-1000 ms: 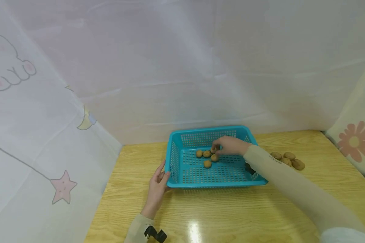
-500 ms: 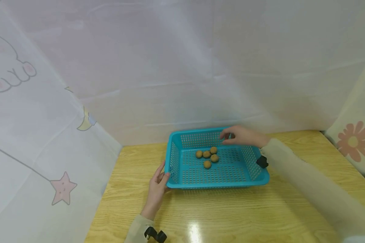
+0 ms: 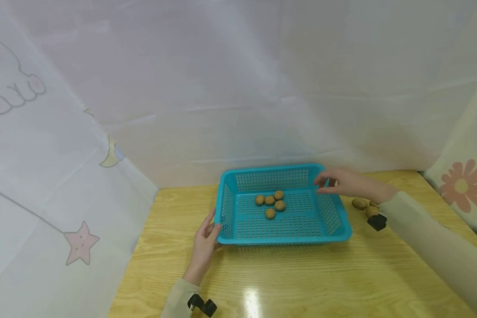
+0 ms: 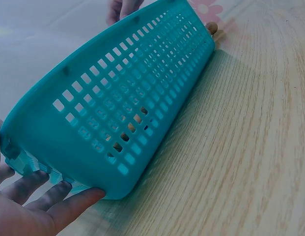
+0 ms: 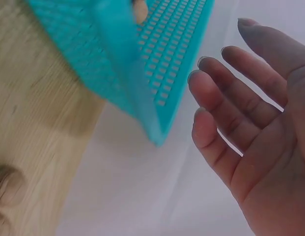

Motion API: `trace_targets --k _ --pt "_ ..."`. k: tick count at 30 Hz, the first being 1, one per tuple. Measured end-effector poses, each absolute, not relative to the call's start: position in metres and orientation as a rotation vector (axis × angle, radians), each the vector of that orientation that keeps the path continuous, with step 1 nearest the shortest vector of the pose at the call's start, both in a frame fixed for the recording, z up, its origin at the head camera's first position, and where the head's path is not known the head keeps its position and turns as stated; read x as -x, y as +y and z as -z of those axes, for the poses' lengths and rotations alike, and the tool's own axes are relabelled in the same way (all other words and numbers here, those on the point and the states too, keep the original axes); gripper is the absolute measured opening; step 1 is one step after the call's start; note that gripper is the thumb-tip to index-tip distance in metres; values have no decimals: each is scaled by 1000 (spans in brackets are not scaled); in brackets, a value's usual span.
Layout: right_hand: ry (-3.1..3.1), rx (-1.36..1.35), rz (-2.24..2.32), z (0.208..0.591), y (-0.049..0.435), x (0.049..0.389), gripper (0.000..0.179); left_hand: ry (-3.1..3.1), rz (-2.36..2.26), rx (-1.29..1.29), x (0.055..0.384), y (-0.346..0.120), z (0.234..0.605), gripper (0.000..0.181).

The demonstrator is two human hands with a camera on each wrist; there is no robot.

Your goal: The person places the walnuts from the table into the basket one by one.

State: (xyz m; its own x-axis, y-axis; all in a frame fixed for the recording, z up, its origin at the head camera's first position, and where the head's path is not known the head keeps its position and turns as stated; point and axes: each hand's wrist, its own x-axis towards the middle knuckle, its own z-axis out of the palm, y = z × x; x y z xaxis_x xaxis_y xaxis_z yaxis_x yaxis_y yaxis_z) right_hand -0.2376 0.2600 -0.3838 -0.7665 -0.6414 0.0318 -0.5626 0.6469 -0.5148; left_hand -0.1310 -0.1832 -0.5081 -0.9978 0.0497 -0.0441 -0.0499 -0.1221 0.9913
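A blue plastic basket [image 3: 284, 241] with slotted walls sits on the table. Several walnuts [image 3: 280, 206] lie grouped on its floor, left of the middle. My left hand [image 3: 204, 244] holds the basket's left end near the front corner, thumb at the rim; in the left wrist view its fingers [image 4: 76, 206] touch the outside of the wall. Over the basket's right rim hangs my right hand [image 3: 346, 183], palm bare in the right wrist view, fingers spread loosely with nothing in them. More walnuts [image 3: 359, 203] lie on the table right of the basket, partly hidden by the right wrist.
The wooden table [image 3: 294, 278] ends at a pale cloth backdrop [image 3: 222, 110] just behind the basket. Printed cloth [image 3: 32, 176] also hangs along the left and right. A small black device [image 3: 202, 304] is strapped at each wrist.
My right hand has let go of a walnut inside the basket, risen and moved right to above the right rim. The left hand has stayed on the basket's left end.
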Motion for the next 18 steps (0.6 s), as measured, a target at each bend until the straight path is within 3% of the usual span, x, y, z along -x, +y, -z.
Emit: trace_targets --k 18 --pt "2808 727 750 398 335 194 22 2047 -2295 -5 132 -184 507 62"
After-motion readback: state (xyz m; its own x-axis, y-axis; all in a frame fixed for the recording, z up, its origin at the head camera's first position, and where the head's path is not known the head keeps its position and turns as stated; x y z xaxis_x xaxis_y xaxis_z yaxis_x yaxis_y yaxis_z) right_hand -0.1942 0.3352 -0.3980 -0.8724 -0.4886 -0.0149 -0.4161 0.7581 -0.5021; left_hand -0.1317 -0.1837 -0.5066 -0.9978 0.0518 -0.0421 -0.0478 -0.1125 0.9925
